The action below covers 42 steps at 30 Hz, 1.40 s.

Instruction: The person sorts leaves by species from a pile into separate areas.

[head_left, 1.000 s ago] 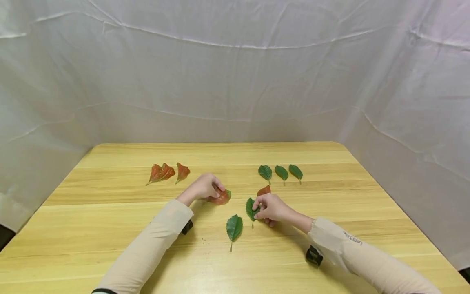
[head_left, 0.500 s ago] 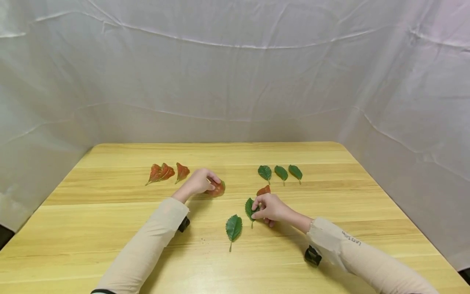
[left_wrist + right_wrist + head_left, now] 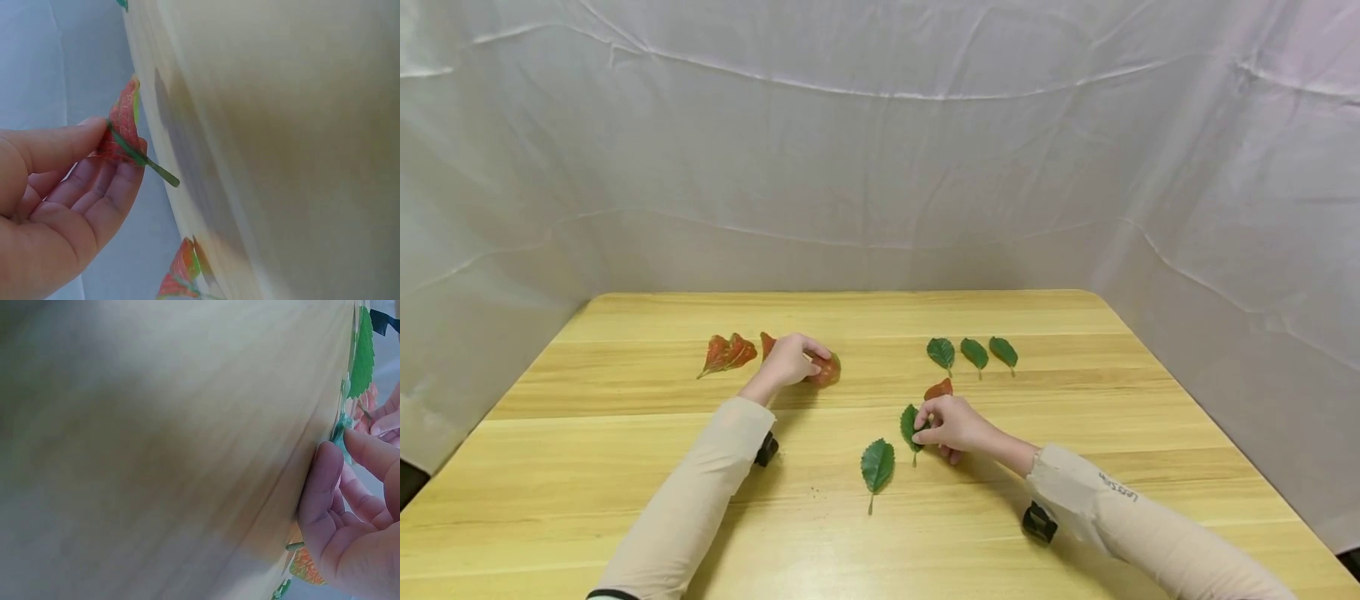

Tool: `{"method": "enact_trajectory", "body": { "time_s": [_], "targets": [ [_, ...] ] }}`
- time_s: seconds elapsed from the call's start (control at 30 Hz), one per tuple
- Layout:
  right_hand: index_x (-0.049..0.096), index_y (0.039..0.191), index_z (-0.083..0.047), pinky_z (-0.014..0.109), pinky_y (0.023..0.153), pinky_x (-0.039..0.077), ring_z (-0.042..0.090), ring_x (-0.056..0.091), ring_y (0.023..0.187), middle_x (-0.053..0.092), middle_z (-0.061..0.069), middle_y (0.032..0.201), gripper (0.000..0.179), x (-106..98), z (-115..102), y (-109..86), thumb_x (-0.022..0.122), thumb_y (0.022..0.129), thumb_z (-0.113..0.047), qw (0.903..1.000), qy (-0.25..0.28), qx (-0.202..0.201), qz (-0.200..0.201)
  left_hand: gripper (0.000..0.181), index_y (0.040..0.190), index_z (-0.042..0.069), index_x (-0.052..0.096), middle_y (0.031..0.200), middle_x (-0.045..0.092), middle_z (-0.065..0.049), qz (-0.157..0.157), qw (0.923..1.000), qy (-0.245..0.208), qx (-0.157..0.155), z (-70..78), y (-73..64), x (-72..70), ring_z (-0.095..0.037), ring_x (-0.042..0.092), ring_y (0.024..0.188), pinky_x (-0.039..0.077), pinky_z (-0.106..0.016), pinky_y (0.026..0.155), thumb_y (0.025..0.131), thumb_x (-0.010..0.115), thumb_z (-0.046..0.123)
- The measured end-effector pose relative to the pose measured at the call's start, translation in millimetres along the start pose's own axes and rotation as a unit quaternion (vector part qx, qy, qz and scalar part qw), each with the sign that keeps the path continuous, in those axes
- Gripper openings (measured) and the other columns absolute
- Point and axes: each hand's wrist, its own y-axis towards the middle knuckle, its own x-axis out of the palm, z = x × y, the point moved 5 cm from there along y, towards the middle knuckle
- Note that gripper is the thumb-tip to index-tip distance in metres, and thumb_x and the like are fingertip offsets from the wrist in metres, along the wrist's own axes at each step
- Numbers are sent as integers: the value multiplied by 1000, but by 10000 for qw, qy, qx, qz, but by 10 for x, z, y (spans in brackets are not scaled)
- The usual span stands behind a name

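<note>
My left hand (image 3: 788,358) pinches a red leaf (image 3: 827,372) just above the table. In the left wrist view this leaf (image 3: 127,117), with green edge and stem, sits between thumb and fingers, clear of the wood. My right hand (image 3: 955,425) is low over the table's middle, fingertips pinching a green leaf (image 3: 342,431), mostly hidden in the head view. Just left of those fingertips lies a serrated green leaf (image 3: 910,427). A red leaf (image 3: 938,389) shows partly behind the right hand. Nearer the front lies another green leaf (image 3: 877,464).
At the back left, two red leaves (image 3: 728,353) overlap; another red leaf (image 3: 767,342) is partly covered by my left hand. Several green leaves (image 3: 974,352) form a row at the back right. Pale cloth (image 3: 865,167) hangs around the wooden table (image 3: 625,467).
My left hand has carried the red leaf back and to the left, towards the red leaves, now partly covering the nearest one. The right hand has stayed almost still at the green leaf.
</note>
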Motion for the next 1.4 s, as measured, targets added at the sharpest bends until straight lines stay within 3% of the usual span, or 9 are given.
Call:
{"method": "enact_trajectory", "body": {
  "time_s": [0.2,0.43,0.6,0.8,1.07,1.4],
  "targets": [
    [60,79,-5,30,36,45,11,47,37,48,5,49,9,-2,7,1,67,80,-10,10000,-6,21,24,25,101,-1,66,100,62,-15,66,9998,-92,-163,-39,20,-100,-28,53,93,44,-28,65,78,59,-10],
    [59,79,-5,30,36,45,12,47,38,48,5,50,10,0,6,-3,68,79,-11,10000,12,-9,18,29,103,-1,65,103,60,-18,94,9988,-291,-378,-90,42,-160,-22,50,76,39,-23,53,78,56,-13],
    [59,79,-6,30,36,45,12,46,38,48,4,49,10,5,11,-5,68,79,-11,10000,42,23,25,33,107,-3,63,107,57,-21,119,9988,-267,-395,-143,64,-190,-21,47,72,37,-23,51,79,52,-14],
    [59,78,-6,30,36,45,12,46,37,48,4,49,10,2,3,-4,68,79,-11,10000,18,-12,54,33,109,-4,62,112,55,-24,178,9995,81,-258,-178,83,-233,-27,48,81,37,-27,57,81,48,-13],
    [58,78,-6,30,36,45,12,47,38,48,5,50,11,6,12,0,67,80,-11,10000,30,62,36,33,105,-7,62,109,58,-23,284,9988,376,-152,-217,98,-268,-36,51,102,44,-40,80,77,47,-13],
    [58,78,-6,30,36,45,12,47,38,49,6,51,10,4,4,4,68,79,-10,9999,42,121,29,29,106,-6,62,111,57,-23,206,9984,472,-248,-270,108,-275,-36,49,105,44,-42,82,80,50,-11]
  ]
}}
